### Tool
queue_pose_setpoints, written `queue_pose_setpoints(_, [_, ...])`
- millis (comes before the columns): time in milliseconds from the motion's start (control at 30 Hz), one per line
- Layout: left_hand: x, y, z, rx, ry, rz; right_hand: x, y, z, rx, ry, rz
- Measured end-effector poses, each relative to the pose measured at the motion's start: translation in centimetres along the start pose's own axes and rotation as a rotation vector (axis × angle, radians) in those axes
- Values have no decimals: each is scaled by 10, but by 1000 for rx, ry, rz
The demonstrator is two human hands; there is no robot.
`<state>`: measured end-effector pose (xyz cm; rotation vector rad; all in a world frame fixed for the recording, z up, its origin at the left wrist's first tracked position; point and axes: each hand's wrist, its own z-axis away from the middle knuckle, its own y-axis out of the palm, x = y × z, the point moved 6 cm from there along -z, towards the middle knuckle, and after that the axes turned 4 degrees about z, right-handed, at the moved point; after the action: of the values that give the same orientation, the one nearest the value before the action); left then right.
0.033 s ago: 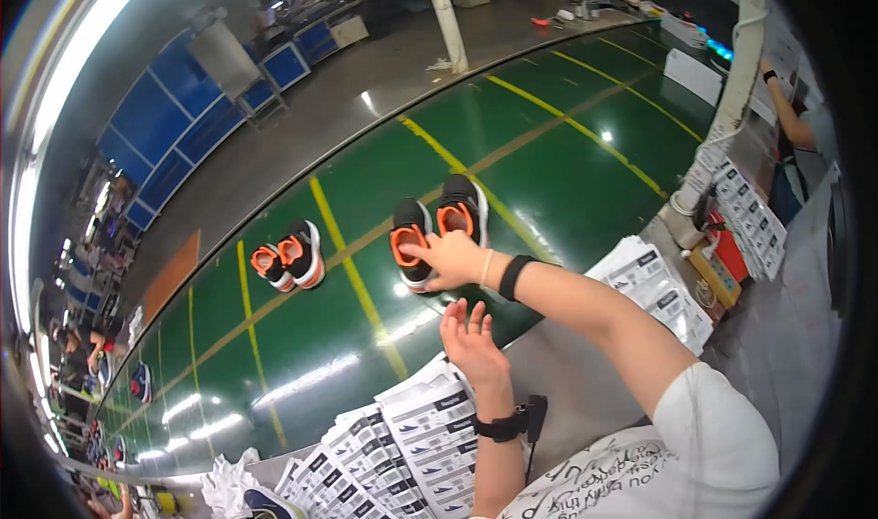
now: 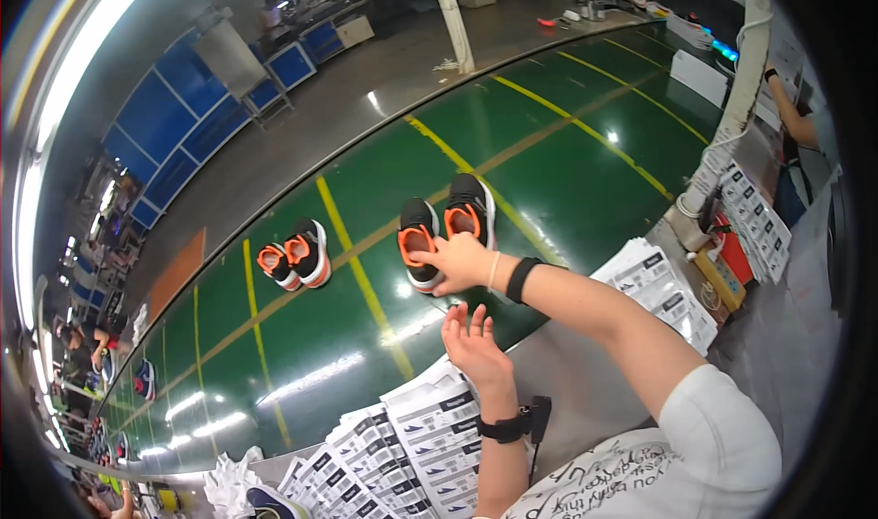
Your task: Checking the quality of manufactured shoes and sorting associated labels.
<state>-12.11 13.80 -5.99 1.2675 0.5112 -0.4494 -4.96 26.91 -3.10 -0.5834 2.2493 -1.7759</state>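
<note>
As right hand (image 2: 464,264) grasps shoe (image 2: 418,235) by heel, left hand (image 2: 478,347) hovers, fingers half-curled, free.

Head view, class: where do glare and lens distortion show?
In the head view, white glare streaks the green surface near the left hand; in the head view, the surface's far edge bows and the bright light strip curves along the left.

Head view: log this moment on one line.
right hand: at heel of black-orange shoe, grip unclear | left hand: open, empty | mate: right of shoe | second pair: farther left | surface: green
</note>
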Motion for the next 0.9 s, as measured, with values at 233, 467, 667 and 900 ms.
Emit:
queue_pose_setpoints(233, [-24, -13, 5, -190, 173, -2, -27, -11, 46, 40, 323, -142])
queue_pose_setpoints(467, [-30, -46, -13, -321, 246, -36, 2, -150, 188, -229, 277, -378])
queue_pose_setpoints(667, [0, -29, -21, -227, 172, -333, 71, -128, 314, -130, 133, -435])
queue_pose_setpoints(900, [13, 15, -4, 202, 30, -848, 35, -163, 349, -520, 340, -679])
